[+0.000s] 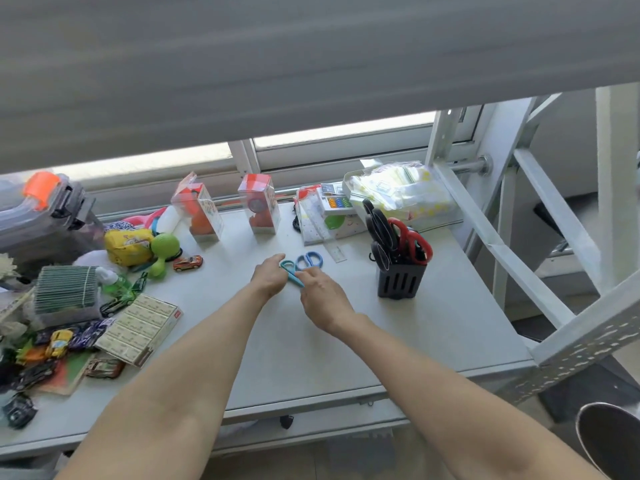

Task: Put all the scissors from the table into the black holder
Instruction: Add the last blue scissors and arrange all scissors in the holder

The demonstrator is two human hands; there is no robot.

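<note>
On the grey metal table (433, 327), right of centre, stands the black slotted plastic holder (401, 281), part-filled, while my left hand (269, 276) pinches the teal-handled scissors (291, 271), my right hand (320, 289) half-curled beside the blue-handled scissors (309, 260)—next, I judge, lift rightward.

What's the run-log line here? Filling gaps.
left hand: on teal scissors | right hand: beside | blue scissors: on table | black slotted holder: part-filled

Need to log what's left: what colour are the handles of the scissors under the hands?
Teal scissors and blue scissors, clearest in the head view.
</note>
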